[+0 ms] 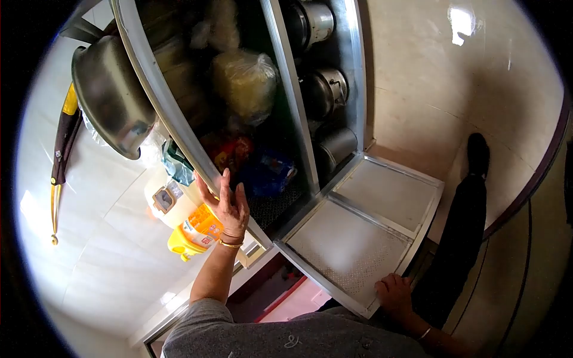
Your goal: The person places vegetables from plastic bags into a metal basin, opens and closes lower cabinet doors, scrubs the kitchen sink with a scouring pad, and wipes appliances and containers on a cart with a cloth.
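Your left hand (230,209) rests flat against the metal frame edge (179,128) of the open cabinet, fingers straight and close together, nothing pinched. Your right hand (394,292) curls its fingers over the near corner of the swung-open cabinet door (364,230), to the right. The door looks like a light, stiff aluminium frame with thin perforated panels: take it by the frame rail, not the mesh, which would likely flex. Left of the frame sits a yellow oil bottle (194,232); a steel bowl (110,95) perches far left.
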`<state>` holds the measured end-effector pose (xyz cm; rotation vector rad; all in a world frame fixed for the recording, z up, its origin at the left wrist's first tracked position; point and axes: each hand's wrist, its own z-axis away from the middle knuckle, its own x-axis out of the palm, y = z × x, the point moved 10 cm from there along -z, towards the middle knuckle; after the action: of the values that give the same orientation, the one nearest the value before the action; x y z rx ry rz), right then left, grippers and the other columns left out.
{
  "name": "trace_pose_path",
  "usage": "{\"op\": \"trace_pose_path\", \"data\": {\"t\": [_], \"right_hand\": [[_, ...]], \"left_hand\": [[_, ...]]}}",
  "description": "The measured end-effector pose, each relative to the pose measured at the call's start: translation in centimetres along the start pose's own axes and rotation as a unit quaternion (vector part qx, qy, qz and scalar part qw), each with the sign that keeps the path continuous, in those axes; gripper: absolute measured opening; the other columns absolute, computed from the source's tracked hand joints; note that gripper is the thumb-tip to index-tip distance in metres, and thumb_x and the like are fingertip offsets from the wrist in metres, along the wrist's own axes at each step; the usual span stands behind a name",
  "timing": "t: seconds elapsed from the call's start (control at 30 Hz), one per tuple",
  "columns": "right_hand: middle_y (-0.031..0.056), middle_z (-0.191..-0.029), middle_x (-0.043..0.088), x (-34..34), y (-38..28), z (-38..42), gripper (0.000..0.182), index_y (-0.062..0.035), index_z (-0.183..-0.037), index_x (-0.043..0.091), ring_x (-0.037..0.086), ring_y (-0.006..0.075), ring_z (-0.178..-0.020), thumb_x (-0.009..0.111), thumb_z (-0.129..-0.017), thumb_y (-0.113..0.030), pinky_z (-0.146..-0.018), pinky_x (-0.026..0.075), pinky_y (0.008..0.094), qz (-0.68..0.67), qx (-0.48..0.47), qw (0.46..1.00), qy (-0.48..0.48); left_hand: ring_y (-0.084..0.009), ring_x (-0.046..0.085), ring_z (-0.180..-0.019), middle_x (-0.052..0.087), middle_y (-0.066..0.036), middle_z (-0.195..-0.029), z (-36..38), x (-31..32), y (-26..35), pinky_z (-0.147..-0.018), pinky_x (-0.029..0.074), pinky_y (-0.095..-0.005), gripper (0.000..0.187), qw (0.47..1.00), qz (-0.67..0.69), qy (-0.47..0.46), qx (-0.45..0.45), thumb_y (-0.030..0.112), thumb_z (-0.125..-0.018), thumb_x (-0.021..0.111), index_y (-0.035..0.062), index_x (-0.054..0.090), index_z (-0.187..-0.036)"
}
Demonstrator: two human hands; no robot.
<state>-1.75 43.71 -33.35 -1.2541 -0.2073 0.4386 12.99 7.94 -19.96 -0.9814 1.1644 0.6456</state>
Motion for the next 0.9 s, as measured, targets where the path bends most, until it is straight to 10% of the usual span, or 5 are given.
{"op": "trace_pose_path", "data": {"t": [0.9], "right_hand": [[0.0084, -0.085, 0.049, -5.3, -1.4, -4.2, 0.025, -0.0085, -0.083, 0.052, 0.050, 0.0263, -0.083, 0.067, -0.063, -0.005, -0.067, 0.034, 0.0402, 0.011, 0.006, 0.998, 0.062]], "left_hand": [[-0.0341, 0.017, -0.137, 0.013, -0.016, -0.148, 0.6, -0.2, -1.7, -0.109, 0.016, -0.0425, 0.033, 0.990, 0.138, -0.002, 0.015, 0.019, -0.091, 0.047, 0.0101, 0.059, -0.120]]}}
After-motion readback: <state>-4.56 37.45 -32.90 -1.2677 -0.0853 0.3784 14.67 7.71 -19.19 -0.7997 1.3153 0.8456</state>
